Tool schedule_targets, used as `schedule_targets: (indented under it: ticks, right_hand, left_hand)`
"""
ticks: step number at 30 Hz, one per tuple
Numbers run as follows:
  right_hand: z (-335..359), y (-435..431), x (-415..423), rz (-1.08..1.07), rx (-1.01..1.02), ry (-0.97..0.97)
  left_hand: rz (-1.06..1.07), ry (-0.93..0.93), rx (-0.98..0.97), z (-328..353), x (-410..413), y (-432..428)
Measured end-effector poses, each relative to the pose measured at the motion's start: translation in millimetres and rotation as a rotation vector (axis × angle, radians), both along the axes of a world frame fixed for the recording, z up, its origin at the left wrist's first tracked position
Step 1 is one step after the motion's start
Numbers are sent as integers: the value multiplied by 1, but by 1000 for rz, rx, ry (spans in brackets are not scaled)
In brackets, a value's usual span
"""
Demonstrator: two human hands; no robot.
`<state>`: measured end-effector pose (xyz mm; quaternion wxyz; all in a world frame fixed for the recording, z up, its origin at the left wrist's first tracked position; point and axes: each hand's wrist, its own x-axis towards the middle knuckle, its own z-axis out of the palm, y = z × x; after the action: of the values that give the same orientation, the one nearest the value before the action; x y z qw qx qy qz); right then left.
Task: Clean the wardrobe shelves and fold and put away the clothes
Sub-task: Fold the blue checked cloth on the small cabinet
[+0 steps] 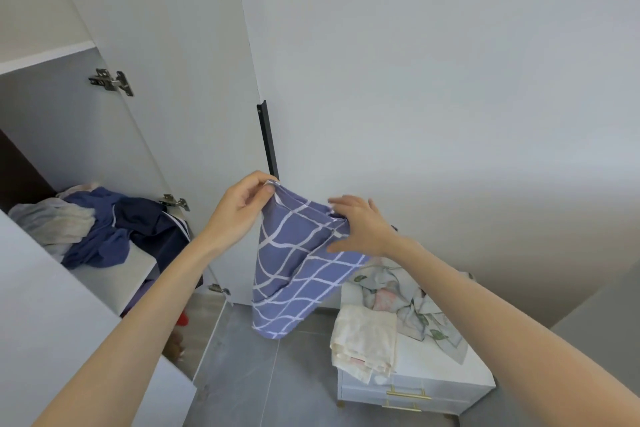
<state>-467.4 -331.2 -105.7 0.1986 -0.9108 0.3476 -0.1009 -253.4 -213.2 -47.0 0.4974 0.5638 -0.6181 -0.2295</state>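
Head view: the purple white-checked cloth (294, 263) hangs in mid-air before the white wardrobe door (415, 80). The left hand (239, 211) pinches one top corner and the right hand (363, 229) grasps the other edge in its fingers (346, 203). It would be best to draw the top edge taut and level before folding.

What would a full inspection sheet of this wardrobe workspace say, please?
Surface: white shelf holds an unfolded pile of clothes, blue, navy and pale.
Job's things: checked cloth hangs in the air in front of the wardrobe door.
Clutter: floral cloth and cream cloth lie on the drawer cabinet; red object on the floor, partly hidden.
Hands: left hand pinches the cloth's top corner; right hand grips its other top edge.
Cables: nothing seen.
Surroundings: grey tiles, black door handle.
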Motion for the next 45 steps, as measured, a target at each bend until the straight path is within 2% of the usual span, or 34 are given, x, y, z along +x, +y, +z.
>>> schedule_targets:
  ticks: [2, 4, 7, 10, 17, 20, 22, 24, 31, 36, 45]
  right_hand:
    - [-2, -3, -7, -34, 71, 89]
    - [-8, -6, -22, -78, 134, 84]
    - [-14, -11, -48, -187, 103, 56]
    - [-12, -17, -72, -328, 17, -2]
    - [9, -39, -111, -598, -184, -66]
    - [13, -62, -127, -655, -74, -214]
    - [15, -78, -135, -685, -17, -318]
    - [16, -92, -142, -718, -6, -355]
    - [-7, -118, -174, -732, 31, -443]
    - [-64, -90, -203, -756, 186, -419]
    - [-149, 10, -236, -849, 367, -200]
  left_hand:
    - [50, 38, -14, -1, 6, 1]
    - [132, 83, -27, -9, 16, 0]
    - [293, 127, -22, -30, 35, -7]
    - [359, 137, 27, -54, 44, -16]
    - [376, 167, 187, -83, 28, -71]
    - [366, 184, 206, -78, 5, -102]
    - [348, 302, 226, -74, -10, -122]
    - [320, 396, 226, -73, -21, -139]
    - [256, 480, 237, -100, -49, -168]
    - [185, 397, 397, -152, -59, -141]
    - [112, 144, 600, -237, -85, -55]
